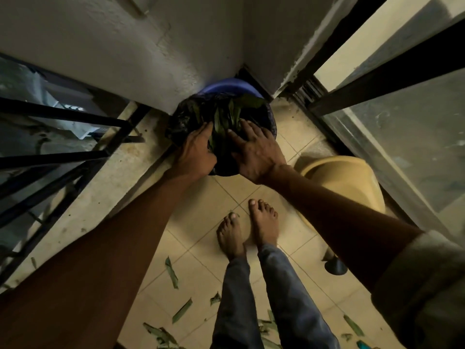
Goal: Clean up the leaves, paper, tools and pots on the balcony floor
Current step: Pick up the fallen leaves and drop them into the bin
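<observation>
Hands, L (195, 153) & R (254, 152), flat on leaves (226, 114) in black-lined bin (221, 88).

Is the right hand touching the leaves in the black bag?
Touching. In the head view, the right hand lies spread on the leaves in the black bag, fingertips pressed into them with no gap showing.
</observation>
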